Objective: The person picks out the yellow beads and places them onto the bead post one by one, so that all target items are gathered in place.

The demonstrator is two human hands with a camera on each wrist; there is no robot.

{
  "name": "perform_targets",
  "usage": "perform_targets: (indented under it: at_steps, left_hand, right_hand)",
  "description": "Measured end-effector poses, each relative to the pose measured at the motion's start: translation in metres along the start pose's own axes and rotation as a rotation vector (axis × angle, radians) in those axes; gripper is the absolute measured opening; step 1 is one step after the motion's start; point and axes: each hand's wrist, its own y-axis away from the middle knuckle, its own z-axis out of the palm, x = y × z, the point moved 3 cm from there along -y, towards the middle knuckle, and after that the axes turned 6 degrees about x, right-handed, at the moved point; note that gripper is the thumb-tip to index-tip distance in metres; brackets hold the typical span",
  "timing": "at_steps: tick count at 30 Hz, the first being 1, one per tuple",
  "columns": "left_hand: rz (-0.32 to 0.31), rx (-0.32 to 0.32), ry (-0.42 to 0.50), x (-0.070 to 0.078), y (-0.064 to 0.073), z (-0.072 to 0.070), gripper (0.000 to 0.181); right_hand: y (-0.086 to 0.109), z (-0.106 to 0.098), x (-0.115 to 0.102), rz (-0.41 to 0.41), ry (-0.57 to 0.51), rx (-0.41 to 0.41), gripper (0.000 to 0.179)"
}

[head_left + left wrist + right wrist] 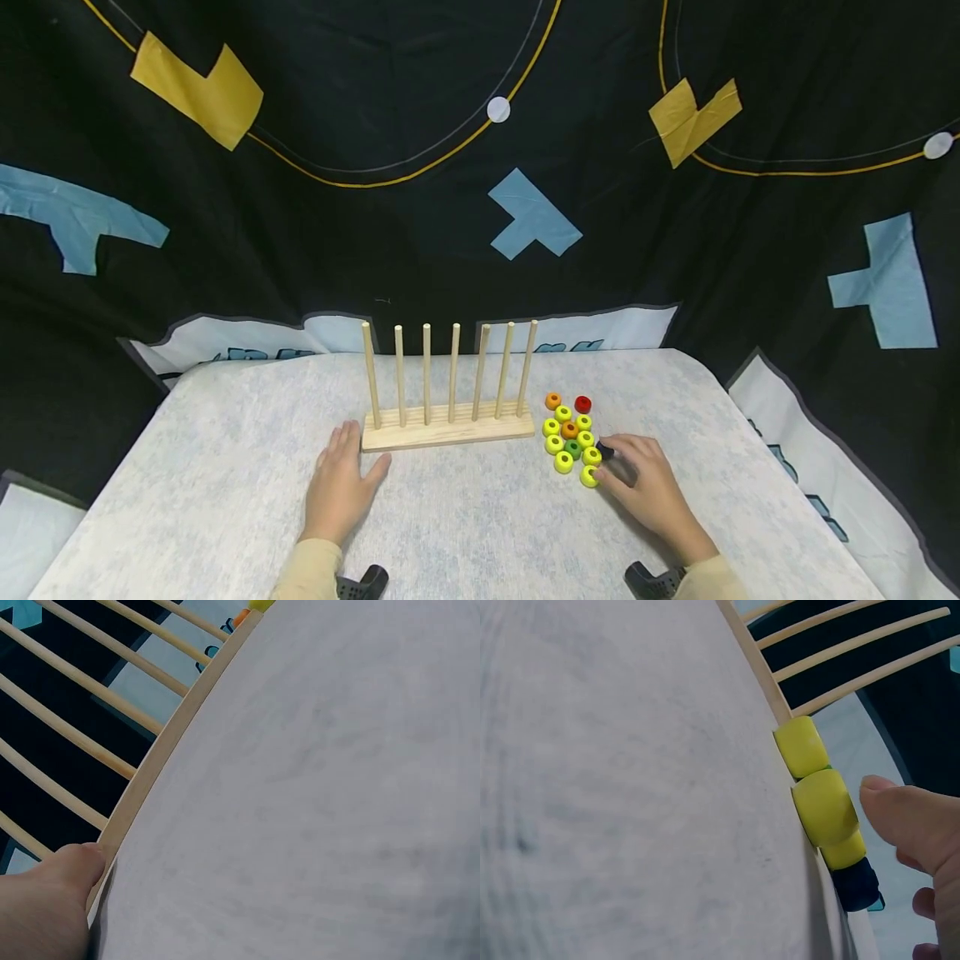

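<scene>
A wooden peg rack, several upright dowels on a flat base, stands on the table. My left hand lies at the base's left end, fingers extended and thumb spread; in the left wrist view its thumb overlaps the base's end. Right of the rack sits a cluster of ring-shaped beads: several yellow beads, a green bead, two orange beads and a red bead. My right hand hovers with thumb and fingers apart around the cluster's right edge, beside a dark blue bead and a yellow bead.
A pale mottled cloth covers the table. Behind it hangs a black curtain with blue and gold patches. Straps with dark mounts show at both wrists.
</scene>
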Motion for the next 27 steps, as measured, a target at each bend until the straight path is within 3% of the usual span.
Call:
perform_targets:
  at_steps: [7,27]
  left_hand:
    - [0.03,0.048,-0.014,-0.001,-0.002,0.0,0.077]
    - [0.014,0.008,-0.062,-0.001,-0.004,0.002,0.069]
  right_hand:
    - [0.006,0.005,-0.002,0.056,0.027,-0.037,0.044]
    - [0.011,0.012,-0.002,0.117,0.022,-0.081,0.036]
